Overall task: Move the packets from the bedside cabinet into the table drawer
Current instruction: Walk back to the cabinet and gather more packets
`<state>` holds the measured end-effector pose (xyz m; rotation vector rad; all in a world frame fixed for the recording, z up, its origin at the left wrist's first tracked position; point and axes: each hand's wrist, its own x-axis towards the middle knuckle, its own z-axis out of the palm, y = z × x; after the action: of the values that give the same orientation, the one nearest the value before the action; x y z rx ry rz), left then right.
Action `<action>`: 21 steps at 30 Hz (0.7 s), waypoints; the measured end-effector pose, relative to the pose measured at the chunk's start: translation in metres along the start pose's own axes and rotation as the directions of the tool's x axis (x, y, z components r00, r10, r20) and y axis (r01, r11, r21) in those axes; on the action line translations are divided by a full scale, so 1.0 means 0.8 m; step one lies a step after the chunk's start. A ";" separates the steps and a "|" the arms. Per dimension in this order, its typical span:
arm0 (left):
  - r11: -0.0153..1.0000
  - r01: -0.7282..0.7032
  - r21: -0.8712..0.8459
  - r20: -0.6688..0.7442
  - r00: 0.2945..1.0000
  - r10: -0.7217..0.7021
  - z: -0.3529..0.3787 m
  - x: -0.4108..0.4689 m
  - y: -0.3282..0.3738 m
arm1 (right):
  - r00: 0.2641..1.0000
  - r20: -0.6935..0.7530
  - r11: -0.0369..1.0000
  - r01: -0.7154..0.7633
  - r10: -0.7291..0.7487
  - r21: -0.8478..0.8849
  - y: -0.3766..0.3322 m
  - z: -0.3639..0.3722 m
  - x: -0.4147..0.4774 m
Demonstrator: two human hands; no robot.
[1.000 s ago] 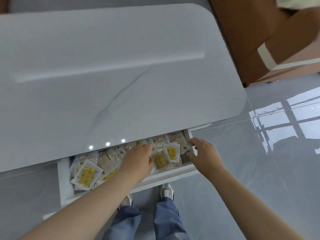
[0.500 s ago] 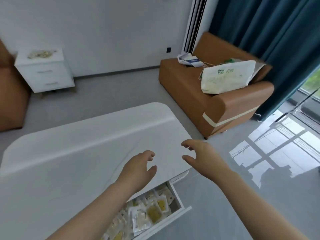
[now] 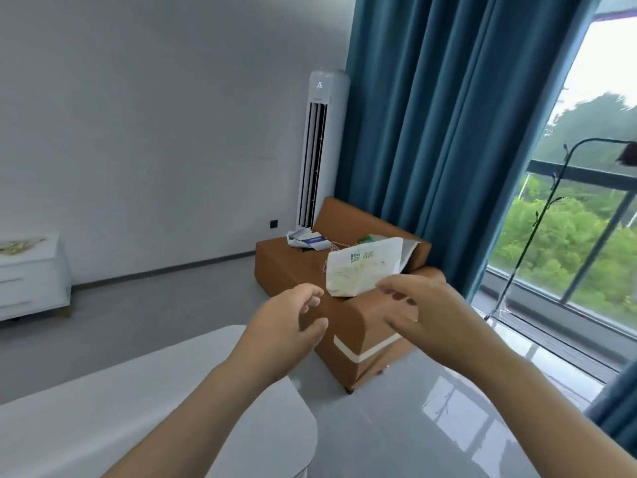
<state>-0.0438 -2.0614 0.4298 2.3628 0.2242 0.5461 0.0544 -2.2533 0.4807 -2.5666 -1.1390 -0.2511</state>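
My left hand (image 3: 289,326) and my right hand (image 3: 420,308) are raised in front of me, fingers apart and loosely curled, holding nothing. Below them lies the corner of the white table (image 3: 144,401); its drawer is out of view. Far left against the wall stands the white bedside cabinet (image 3: 32,281), with a small pile of yellowish packets (image 3: 19,245) on its top. Both hands are well away from it.
A brown sofa (image 3: 348,322) stands ahead to the right, with a white bag (image 3: 362,270) and papers on it. Behind it are a tall white air conditioner (image 3: 319,146), teal curtains (image 3: 448,132) and a window. Grey floor (image 3: 144,315) lies between table and cabinet.
My hands left the packet-filled drawer and rose empty. My view swung up from the drawer to the room, so the drawer dropped out of sight and the cabinet shifted to the left edge.
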 end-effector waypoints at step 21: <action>0.966 -0.235 0.103 -0.067 0.968 0.243 0.155 0.288 0.115 | 0.981 -0.182 0.996 -0.083 0.074 -0.043 0.267 -0.097 0.130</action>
<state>0.2188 -2.1334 0.4821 2.4791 -0.0019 0.7597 0.2809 -2.3442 0.5366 -2.5641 -0.9757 -0.4878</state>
